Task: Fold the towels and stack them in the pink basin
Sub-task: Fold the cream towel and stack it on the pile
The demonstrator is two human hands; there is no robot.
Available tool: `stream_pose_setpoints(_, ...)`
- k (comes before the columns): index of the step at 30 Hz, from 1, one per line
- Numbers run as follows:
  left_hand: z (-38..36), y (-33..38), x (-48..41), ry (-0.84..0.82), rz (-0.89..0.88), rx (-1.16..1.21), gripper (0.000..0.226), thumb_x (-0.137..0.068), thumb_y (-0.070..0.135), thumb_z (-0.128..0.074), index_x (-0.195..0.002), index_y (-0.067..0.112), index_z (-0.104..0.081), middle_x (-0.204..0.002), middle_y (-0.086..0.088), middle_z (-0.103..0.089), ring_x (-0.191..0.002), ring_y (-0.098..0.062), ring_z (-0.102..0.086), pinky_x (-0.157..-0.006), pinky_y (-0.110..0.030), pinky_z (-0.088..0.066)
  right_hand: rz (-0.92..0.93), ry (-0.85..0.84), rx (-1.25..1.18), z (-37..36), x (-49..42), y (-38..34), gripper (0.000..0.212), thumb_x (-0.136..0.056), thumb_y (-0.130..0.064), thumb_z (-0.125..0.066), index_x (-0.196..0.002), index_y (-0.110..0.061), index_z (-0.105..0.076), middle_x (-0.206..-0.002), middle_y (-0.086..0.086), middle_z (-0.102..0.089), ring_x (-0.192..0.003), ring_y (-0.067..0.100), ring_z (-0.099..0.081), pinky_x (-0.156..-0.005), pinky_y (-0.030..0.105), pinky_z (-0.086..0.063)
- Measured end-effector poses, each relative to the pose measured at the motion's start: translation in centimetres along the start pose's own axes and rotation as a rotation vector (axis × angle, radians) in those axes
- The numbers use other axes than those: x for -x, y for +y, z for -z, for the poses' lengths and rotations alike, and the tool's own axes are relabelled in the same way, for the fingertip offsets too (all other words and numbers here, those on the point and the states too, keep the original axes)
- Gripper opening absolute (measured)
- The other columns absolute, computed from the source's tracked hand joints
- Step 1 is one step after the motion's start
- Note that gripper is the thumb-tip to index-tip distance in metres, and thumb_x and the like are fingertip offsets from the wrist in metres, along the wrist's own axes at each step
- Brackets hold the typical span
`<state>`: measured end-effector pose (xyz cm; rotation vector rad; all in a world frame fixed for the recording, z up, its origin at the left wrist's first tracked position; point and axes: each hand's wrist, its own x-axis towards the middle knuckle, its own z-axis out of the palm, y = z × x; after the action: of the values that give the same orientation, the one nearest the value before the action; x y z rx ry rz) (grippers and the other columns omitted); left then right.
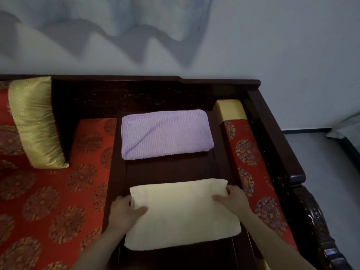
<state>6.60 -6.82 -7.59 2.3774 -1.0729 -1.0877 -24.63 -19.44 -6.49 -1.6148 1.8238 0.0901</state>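
Presently the left hand [124,211] and right hand [231,201] each pinch a side edge of the cream towel [183,215], thumbs on top and fingers curled beneath. It lies folded to a rectangle on the dark wooden panel [171,170]. Farther off on that panel, apart from it, the purple towel [165,133] rests folded. No pink basin is in view. Assessment: folding appears nearly complete; stacking not yet begun.

A cream towel [183,213], folded to a flat rectangle and slightly askew, lies on a dark wood panel [171,168], its short ends pinched by the left hand [124,213] and right hand [231,199]. Beyond it, apart, lies a folded, ribbed lilac towel [165,133].
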Motion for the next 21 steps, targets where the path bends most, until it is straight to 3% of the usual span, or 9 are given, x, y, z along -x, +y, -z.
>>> stream_pose_setpoints(3, 1.5, 2.7, 1.1, 0.039, -0.18, 0.327, 0.033, -0.08, 0.021, -0.069, -0.11, 0.022, -0.057, -0.093, 0.01, -0.062, -0.091, -0.013, -0.061, -0.075, -0.027, -0.043, 0.102, 0.006, -0.141, 2.4, 0.4, -3.2, 0.032, -0.091, -0.033, -0.059, -0.109, -0.01, -0.047, -0.096, 0.0, -0.055, -0.093, 0.021, -0.058, -0.069, 0.028, -0.044)
stream_pose_setpoints(5, 4.4, 4.9, 0.5, 0.144, -0.308, 0.388, 0.023, -0.081, 0.026, -0.064, -0.102, 0.025, -0.055, -0.089, 0.012, -0.063, -0.078, -0.001, -0.06, -0.069, -0.026, -0.044, 0.191, 0.057, -0.236, 5.4, 0.3, -6.4, 0.028, -0.093, -0.03, -0.056, -0.108, -0.012, -0.041, -0.091, -0.006, -0.051, -0.089, 0.02, -0.057, -0.064, 0.025, -0.041)
stream_pose_setpoints(8, 9.0, 8.1, -3.2, 0.286, -0.37, 0.37, 0.015, -0.083, 0.021, -0.065, -0.09, 0.019, -0.052, -0.085, -0.002, -0.061, -0.075, -0.015, -0.058, -0.065, -0.033, -0.043, 0.304, 0.185, -0.277, 9.6, -1.9, -11.3, 0.038, -0.092, -0.031, -0.057, -0.122, -0.015, -0.039, -0.098, -0.006, -0.049, -0.086, 0.014, -0.051, -0.07, 0.029, -0.039)
stream_pose_setpoints(11, 11.7, 11.5, -7.9, 0.332, -0.322, 0.315, 0.018, -0.086, 0.016, -0.062, -0.098, 0.01, -0.051, -0.092, -0.004, -0.058, -0.082, -0.023, -0.055, -0.063, -0.035, -0.04, 0.332, 0.245, -0.343, 11.8, -5.9, -15.2, 0.043, -0.091, -0.028, -0.059, -0.127, -0.013, -0.04, -0.107, 0.001, -0.052, -0.089, 0.017, -0.049, -0.076, 0.031, -0.038)
stream_pose_setpoints(16, 11.6, 13.4, -14.1, 0.305, -0.209, 0.201, 0.037, -0.088, 0.016, -0.058, -0.119, 0.002, -0.042, -0.101, -0.009, -0.053, -0.101, -0.035, -0.056, -0.073, -0.035, -0.039, 0.325, 0.289, -0.302, 10.5, -11.7, -18.2, 0.05, -0.091, -0.015, -0.058, -0.135, -0.01, -0.035, -0.124, 0.015, -0.056, -0.093, 0.022, -0.053, -0.074, 0.029, -0.04)
stream_pose_setpoints(17, 11.1, 13.3, -14.7, 0.331, -0.207, 0.174, 0.044, -0.087, 0.014, -0.059, -0.123, 0.0, -0.039, -0.107, -0.014, -0.052, -0.108, -0.038, -0.053, -0.076, -0.037, -0.04, 0.325, 0.306, -0.274, 9.8, -12.3, -18.2, 0.055, -0.092, -0.013, -0.057, -0.141, -0.01, -0.031, -0.131, 0.016, -0.052, -0.103, 0.025, -0.054, -0.078, 0.031, -0.043)
stream_pose_setpoints(19, 9.6, 13.1, -15.5, 0.447, -0.257, 0.0, 0.067, -0.085, 0.021, -0.063, -0.139, 0.002, -0.029, -0.139, -0.019, -0.039, -0.131, -0.038, -0.037, -0.096, -0.045, -0.04, 0.366, 0.415, -0.098, 8.3, -13.1, -17.9, 0.063, -0.094, -0.019, -0.054, -0.147, -0.012, -0.022, -0.146, 0.013, -0.038, -0.128, 0.027, -0.043, -0.098, 0.035, -0.041)
stream_pose_setpoints(21, 7.6, 12.9, -15.6, 0.478, -0.404, -0.257, 0.077, -0.09, 0.039, -0.053, -0.15, 0.011, -0.013, -0.159, -0.009, -0.01, -0.146, -0.027, -0.009, -0.113, -0.05, -0.02, 0.492, 0.475, 0.169, 6.4, -13.3, -17.5, 0.066, -0.096, -0.039, -0.044, -0.151, -0.019, -0.013, -0.157, 0.006, -0.023, -0.143, 0.025, -0.023, -0.114, 0.042, -0.026)
